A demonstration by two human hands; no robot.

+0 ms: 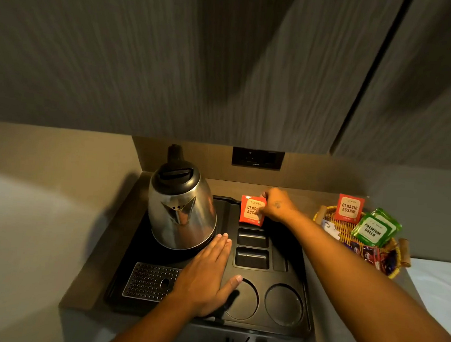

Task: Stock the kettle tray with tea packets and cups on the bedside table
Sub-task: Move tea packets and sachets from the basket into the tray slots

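A black kettle tray (299, 281) lies on the bedside table, with a steel kettle (181, 208) on its left half. My right hand (277, 205) pinches a red Classic Assam tea packet (249, 209) standing upright in the tray's rear slot. My left hand (207, 275) rests flat, fingers together, on the tray's middle, beside the kettle base. Two rectangular slots (253, 248) and two round cup recesses (283, 304) hold nothing. A wicker basket (344, 230) to the right carries another red packet (349, 208), green tea packets (374, 229) and dark sachets. No cups are in view.
A metal drip grate (150, 281) sits at the tray's front left. A wall socket (258, 158) is behind the tray. Dark cabinet doors (201, 59) hang overhead. White bedding (440, 288) lies at the right.
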